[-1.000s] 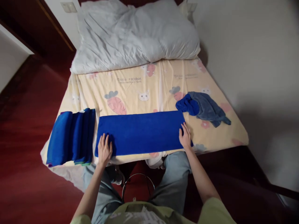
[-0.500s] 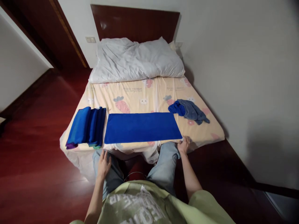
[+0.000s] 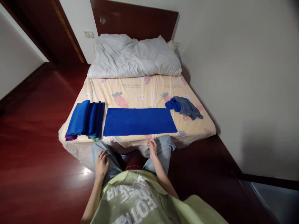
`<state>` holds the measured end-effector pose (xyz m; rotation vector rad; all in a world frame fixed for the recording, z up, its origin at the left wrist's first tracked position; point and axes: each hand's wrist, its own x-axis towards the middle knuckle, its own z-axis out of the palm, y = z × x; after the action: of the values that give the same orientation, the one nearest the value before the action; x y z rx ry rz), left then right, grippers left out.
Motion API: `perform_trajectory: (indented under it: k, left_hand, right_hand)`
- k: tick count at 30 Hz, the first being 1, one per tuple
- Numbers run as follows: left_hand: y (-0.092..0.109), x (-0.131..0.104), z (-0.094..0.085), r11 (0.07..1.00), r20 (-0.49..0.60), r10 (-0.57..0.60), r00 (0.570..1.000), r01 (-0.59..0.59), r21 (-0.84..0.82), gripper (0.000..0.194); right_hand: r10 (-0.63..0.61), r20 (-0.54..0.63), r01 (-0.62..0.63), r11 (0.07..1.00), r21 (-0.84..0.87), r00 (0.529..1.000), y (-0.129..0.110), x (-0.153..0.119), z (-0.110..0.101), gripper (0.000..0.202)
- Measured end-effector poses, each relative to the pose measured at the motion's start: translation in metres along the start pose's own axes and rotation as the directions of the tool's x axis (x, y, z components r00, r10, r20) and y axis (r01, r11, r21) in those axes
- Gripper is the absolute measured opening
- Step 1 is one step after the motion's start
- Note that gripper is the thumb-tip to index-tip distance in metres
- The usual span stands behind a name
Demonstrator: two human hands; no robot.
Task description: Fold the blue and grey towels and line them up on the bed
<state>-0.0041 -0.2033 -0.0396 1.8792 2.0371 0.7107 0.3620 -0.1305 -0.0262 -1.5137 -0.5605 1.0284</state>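
1. Left hand [image 3: 102, 163]: over the thigh of the jeans [image 3: 166, 149], fingers a little spread and loosely bent, holding nothing visible.
2. Right hand [image 3: 152, 147]: beside the other knee, just off the bed's near edge, fingers loosely curved and slightly apart; whether it touches the jeans or the sheet cannot be told.
3. Blue towel [image 3: 140, 122]: a long rectangle lying flat and smooth along the near edge of the bed, both hands apart from it.
4. Folded towels [image 3: 79, 119]: a leaning row, mostly blue (purple and green edges show at the bottom), to the left of the flat towel.
5. Blue cloth [image 3: 173, 105] and grey cloth [image 3: 188, 108]: crumpled together near the flat towel's far right corner.
6. Sheet [image 3: 141, 85]: pale yellow, printed with carrots and rabbit faces, lightly creased, draped over the bed's front edge.
7. Quilt [image 3: 135, 57]: white, bunched across the head of the bed, below a dark brown headboard [image 3: 133, 18].
8. Room: glossy dark red floor [image 3: 35, 155]; plain pale wall [image 3: 229, 68] at right; wall plate [image 3: 89, 34] left of the headboard; dark wooden door frame [image 3: 67, 31] at far left.
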Motion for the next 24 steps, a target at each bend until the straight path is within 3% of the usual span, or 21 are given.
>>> perform_trajectory:
  k: [3, 6, 9, 14, 17, 24]
  left_hand:
    - [0.0, 0.0, 0.001, 1.0, 0.0, 0.006, 1.0, -0.006, 0.005, 0.033]
    - [-0.001, -0.001, 0.001, 1.0, 0.001, 0.018, 1.0, -0.018, -0.001, 0.033]
    - [-0.001, -0.001, 0.001, 1.0, 0.003, 0.019, 1.0, -0.019, -0.002, 0.033]
    - [0.0, 0.001, 0.001, 1.0, -0.007, 0.015, 1.0, -0.015, 0.026, 0.034]
    - [0.0, 0.002, 0.002, 1.0, -0.005, 0.014, 1.0, -0.013, 0.025, 0.033]
    - [-0.005, 0.002, 0.007, 0.998, -0.081, 0.064, 0.995, -0.062, 0.024, 0.034]
  right_hand:
    - [0.236, 0.137, -0.26, 0.945, 0.197, 0.962, 0.01, -0.008, 0.031, 0.048]
    - [0.302, 0.251, -0.369, 0.883, 0.29, 0.92, 0.017, -0.009, 0.05, 0.045]
    - [0.302, 0.295, -0.397, 0.846, 0.354, 0.906, 0.02, -0.003, 0.06, 0.041]
    - [0.289, 0.265, -0.381, 0.823, 0.422, 0.92, 0.024, 0.009, 0.071, 0.041]
    - [0.303, 0.269, -0.398, 0.794, 0.46, 0.914, 0.024, 0.014, 0.077, 0.029]
    - [0.392, 0.271, -0.472, 0.636, 0.611, 0.879, 0.012, 0.028, 0.093, 0.008]
